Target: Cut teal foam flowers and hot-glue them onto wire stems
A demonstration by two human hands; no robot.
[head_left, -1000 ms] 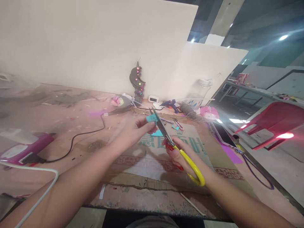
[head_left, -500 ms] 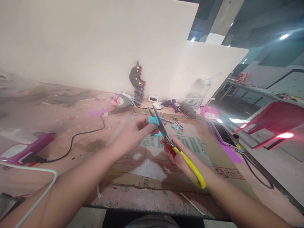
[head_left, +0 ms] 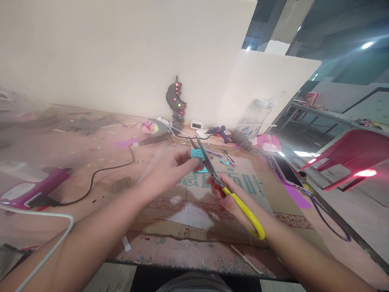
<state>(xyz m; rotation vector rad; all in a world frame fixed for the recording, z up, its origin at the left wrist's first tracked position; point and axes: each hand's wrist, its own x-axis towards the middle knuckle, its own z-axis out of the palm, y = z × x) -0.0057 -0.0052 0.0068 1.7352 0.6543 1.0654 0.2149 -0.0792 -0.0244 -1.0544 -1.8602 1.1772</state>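
Between thumb and fingers, my left hand pinches a small turquoise piece of paper with rounded outlines drawn on it. My right hand is wrapped round the handles of a pair of scissors with yellow and red grips. The scissor blades point up and away, slightly parted, at the right edge of the turquoise piece. Whether they bite into it I cannot tell. Below, a printed cardboard sheet lies on the table, with a turquoise scrap beside a small pink-handled tool.
Behind stand a crescent-shaped ornament with coloured dots, a small white clock-like device, a blue glue gun, a twine roll and a clear jar. A phone lies right. A black cord runs from a purple power strip.
The view has shifted very slightly. Both hands keep their grips; the scissors and the turquoise piece have barely moved, with the yellow handle a touch further right.
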